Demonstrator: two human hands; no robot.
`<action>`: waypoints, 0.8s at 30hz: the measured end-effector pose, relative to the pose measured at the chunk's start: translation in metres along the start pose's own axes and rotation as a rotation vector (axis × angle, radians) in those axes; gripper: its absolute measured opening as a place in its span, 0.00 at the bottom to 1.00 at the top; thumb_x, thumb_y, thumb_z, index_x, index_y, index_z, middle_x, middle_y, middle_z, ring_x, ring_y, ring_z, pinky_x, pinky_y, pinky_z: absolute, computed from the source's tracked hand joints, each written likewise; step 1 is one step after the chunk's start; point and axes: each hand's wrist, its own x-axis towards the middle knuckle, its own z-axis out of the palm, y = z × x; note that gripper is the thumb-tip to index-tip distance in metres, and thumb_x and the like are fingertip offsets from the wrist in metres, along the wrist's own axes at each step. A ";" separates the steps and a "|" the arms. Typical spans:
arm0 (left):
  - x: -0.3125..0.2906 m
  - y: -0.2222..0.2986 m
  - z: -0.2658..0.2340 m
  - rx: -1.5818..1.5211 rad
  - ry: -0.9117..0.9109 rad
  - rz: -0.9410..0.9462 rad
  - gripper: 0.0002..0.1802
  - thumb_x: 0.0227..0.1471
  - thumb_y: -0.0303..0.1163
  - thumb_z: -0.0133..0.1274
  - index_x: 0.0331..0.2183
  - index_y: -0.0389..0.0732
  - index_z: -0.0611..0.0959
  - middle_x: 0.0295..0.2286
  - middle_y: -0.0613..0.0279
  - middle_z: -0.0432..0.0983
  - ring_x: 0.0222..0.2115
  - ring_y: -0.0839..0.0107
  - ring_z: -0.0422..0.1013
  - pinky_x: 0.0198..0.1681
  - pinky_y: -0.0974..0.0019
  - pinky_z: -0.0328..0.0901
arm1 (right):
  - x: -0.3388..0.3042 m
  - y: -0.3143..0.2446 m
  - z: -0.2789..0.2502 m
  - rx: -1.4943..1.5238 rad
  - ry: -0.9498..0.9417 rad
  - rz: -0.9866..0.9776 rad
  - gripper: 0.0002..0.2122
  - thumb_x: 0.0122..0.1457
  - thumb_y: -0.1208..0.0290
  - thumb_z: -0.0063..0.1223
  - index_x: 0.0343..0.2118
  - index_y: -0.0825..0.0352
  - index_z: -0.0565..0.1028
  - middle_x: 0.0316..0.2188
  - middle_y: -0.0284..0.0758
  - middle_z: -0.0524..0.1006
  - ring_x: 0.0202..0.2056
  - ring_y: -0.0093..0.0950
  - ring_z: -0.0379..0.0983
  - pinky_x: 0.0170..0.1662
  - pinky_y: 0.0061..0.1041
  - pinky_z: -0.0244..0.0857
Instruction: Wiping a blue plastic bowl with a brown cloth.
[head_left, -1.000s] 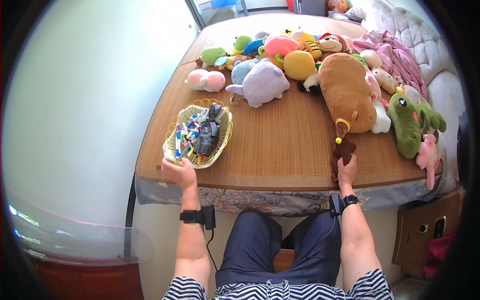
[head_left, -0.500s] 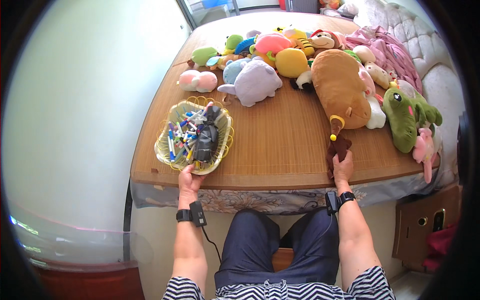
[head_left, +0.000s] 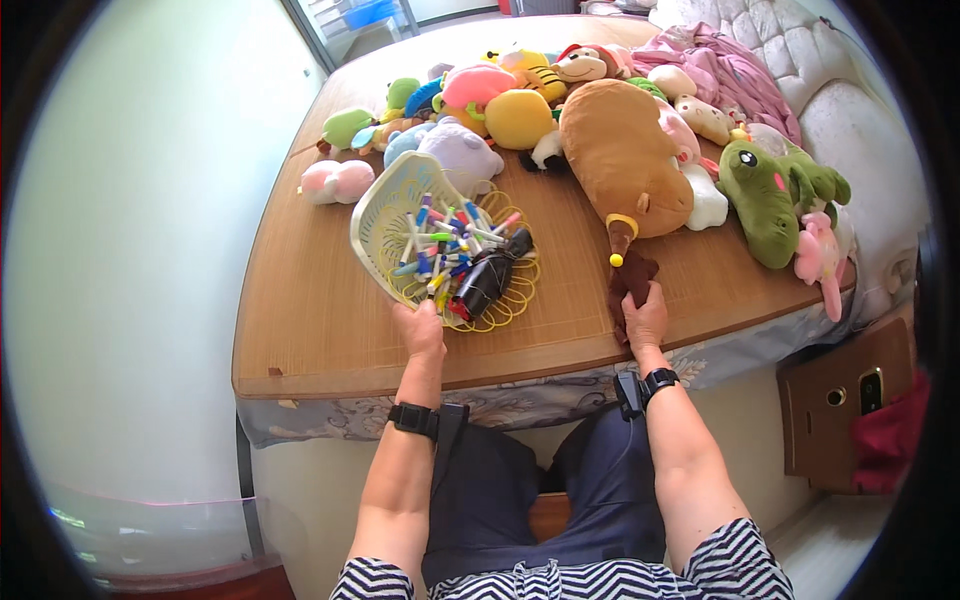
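From where I stood, the left hand [head_left: 421,332] had its fingers closed on the near rim of a pale, yellow-looped plastic basket [head_left: 374,225], which was tipped toward the right above the near left part of the mat-covered bed [head_left: 320,320]. White-barrelled marker pens [head_left: 440,238] and a black wrapped bundle [head_left: 487,283] lay toward its low right side. The right hand [head_left: 646,314] was curled shut around dark brown cloth [head_left: 634,278], just nearer than a big brown plush toy [head_left: 618,150]. Beyond the basket sat a lavender plush [head_left: 462,155]; farther right, a green dinosaur-like plush [head_left: 760,215].
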 end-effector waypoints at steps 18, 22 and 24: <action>-0.003 -0.007 0.031 0.399 0.050 0.246 0.30 0.49 0.20 0.47 0.55 0.27 0.61 0.45 0.40 0.72 0.47 0.48 0.70 0.52 0.57 0.61 | -0.007 -0.006 0.004 -0.019 0.023 0.016 0.19 0.49 0.63 0.57 0.44 0.65 0.72 0.38 0.45 0.76 0.42 0.47 0.72 0.42 0.42 0.66; 0.010 0.008 0.042 0.467 0.083 0.405 0.32 0.51 0.20 0.45 0.57 0.27 0.59 0.50 0.36 0.66 0.53 0.45 0.64 0.56 0.57 0.57 | -0.006 -0.004 0.003 -0.002 0.090 -0.036 0.16 0.51 0.62 0.56 0.41 0.64 0.72 0.35 0.45 0.76 0.38 0.47 0.73 0.40 0.41 0.67; 0.021 0.007 0.036 0.473 0.121 0.552 0.33 0.51 0.20 0.45 0.59 0.27 0.58 0.52 0.35 0.64 0.55 0.45 0.62 0.57 0.57 0.55 | -0.007 -0.005 0.003 0.002 0.076 -0.018 0.17 0.51 0.62 0.56 0.42 0.64 0.72 0.35 0.45 0.76 0.38 0.47 0.73 0.40 0.41 0.67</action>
